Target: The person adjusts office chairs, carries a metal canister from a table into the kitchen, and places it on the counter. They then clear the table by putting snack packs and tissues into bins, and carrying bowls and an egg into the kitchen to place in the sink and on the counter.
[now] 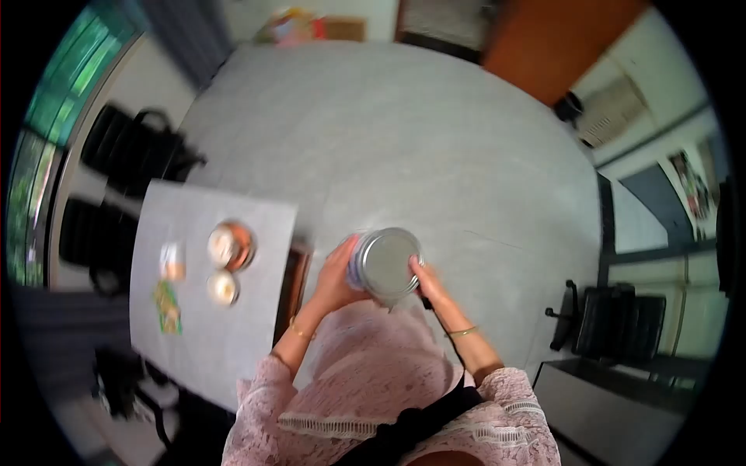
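Observation:
Both my hands hold a round canister [389, 262] in front of my body, its flat silver-grey top facing up. My left hand [339, 276] wraps round its left side, where a bit of bluish label shows. At the right edge is my right hand [427, 279], its thumb against the rim and its other fingers mostly hidden. The canister's underside is out of sight. A grey table [225, 342] stands to the left, apart from both hands.
On the table are an orange-brown dish with a pale top [231, 245], a small pale bowl [223, 288], a white-and-orange container [172, 262] and a green packet [167, 307]. Black chairs [128, 147] line the left; another black chair [622, 321] stands right. Grey floor [404, 140] lies ahead.

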{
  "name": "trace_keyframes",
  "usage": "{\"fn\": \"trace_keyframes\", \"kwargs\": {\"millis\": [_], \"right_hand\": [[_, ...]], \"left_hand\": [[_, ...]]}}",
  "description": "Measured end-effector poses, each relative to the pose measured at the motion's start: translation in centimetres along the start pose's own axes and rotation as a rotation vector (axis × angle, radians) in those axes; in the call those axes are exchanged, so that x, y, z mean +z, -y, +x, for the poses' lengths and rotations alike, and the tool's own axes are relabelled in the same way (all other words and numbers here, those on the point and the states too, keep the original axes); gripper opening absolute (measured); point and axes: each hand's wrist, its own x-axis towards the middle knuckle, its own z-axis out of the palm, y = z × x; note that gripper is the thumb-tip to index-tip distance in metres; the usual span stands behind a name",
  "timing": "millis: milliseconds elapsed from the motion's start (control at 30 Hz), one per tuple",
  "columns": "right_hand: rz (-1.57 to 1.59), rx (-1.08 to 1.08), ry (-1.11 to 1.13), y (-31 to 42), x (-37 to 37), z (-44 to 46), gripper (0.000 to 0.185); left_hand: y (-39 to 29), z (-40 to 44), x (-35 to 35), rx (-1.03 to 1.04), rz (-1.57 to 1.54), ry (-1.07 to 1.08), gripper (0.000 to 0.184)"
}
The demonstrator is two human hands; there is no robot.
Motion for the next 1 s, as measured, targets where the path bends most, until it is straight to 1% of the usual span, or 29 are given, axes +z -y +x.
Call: {"fn": "trace_keyframes", "kwargs": {"millis": [33,67,133,167,200,233,267,300,367,433,467,500,533,600,700,767,800,867,900,967,1000], "right_hand": [[0.103,-0.077,-0.040,-0.5,-1.5,0.5,0.053],[0.131,-0.034,-0.115,-0.9,-3.0,1.2,0.060],[0.181,-0.129,-0.239,-0.3,-5.5,1.8,0.044],[0.204,-0.171,-0.295,0.2,-6.8,1.7,0.040],[0.230,-0.219,-0.360,0.9,-8.0,1.8,0.040],[0.210,-0.172,-0.332,1.0,-10.2,2.1,0.043],[0.304,-0.253,-0.347,0.4,-11.9,2.9,0.060],[0.380,-0.287,-0.337,1.7,-13.6,2.3,0.056],[0.396,-0.300,-0.362,2.9,-17.7,2.3,0.055],[0.428,-0.346,-0.432,6.0,-21.1,0.9,0.054],[0.421,-0.370,-0.469,6.6,-22.3,-0.5,0.054],[0.425,-0.386,-0.487,7.5,-24.7,-0.8,0.054],[0.460,-0.325,-0.547,8.1,-27.1,-0.9,0.054],[0.553,-0.310,-0.662,8.4,-30.3,-1.8,0.053],[0.598,-0.346,-0.753,7.2,-37.3,-2.4,0.050],[0.716,-0.522,-0.861,10.4,-40.8,-5.5,0.048],[0.745,-0.528,-0.878,11.4,-43.0,-7.1,0.048],[0.617,-0.569,-1.031,12.5,-47.4,-9.3,0.051],[0.631,-0.581,-1.037,12.5,-49.8,-9.6,0.051],[0.586,-0.642,-1.130,13.6,-54.8,-10.3,0.053],[0.589,-0.649,-1.118,14.4,-57.3,-11.3,0.053]], "left_hand": [[-0.9,1.8,0.9,0.001,0.009,0.051,0.099],[-1.4,3.5,1.7,0.038,-0.011,0.082,0.099],[-2.2,7.0,3.7,0.139,-0.054,0.149,0.100],[-2.1,8.8,5.4,0.199,-0.086,0.169,0.100],[-2.7,10.6,6.6,0.203,-0.113,0.224,0.102],[-3.5,12.2,7.8,0.259,-0.121,0.247,0.104],[-4.2,14.0,9.1,0.299,-0.125,0.266,0.106],[-5.1,16.3,10.9,0.362,-0.136,0.304,0.106],[-6.6,20.1,13.6,0.397,-0.121,0.318,0.108],[-9.1,24.9,16.5,0.463,-0.152,0.372,0.107],[-9.9,25.6,17.5,0.487,-0.167,0.419,0.106],[-11.2,27.7,19.0,0.506,-0.176,0.472,0.105],[-13.0,30.0,20.7,0.521,-0.176,0.486,0.105],[-17.0,33.8,23.9,0.611,-0.149,0.608,0.103],[-22.5,38.7,29.2,0.702,-0.190,0.733,0.103],[-27.2,41.5,33.7,0.752,-0.175,0.806,0.104],[-29.4,42.5,36.1,0.776,-0.190,0.829,0.104],[-32.6,44.0,41.0,0.812,-0.203,0.862,0.105],[-34.0,44.9,43.3,0.826,-0.218,0.885,0.108],[-36.8,47.1,47.6,0.846,-0.229,0.890,0.110],[-38.2,48.0,49.7,0.843,-0.256,0.922,0.114]]}}
